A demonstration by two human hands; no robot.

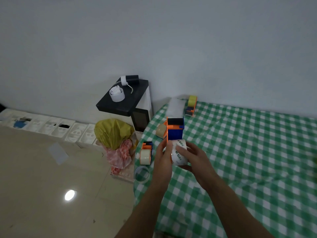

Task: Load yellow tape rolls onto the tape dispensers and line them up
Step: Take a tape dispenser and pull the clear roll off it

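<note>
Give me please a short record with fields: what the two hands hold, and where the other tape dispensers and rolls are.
held item: orange-and-blue plastic tape dispenser, between both hands
left hand: grips the dispenser's left side
right hand: fingers curled round a white-labelled tape roll at the dispenser's near end
second dispenser: loaded, at the table's left edge
third dispenser: yellow roll, near the wall
loose pale roll: behind the held dispenser
surface: green-and-white checked tablecloth
</note>
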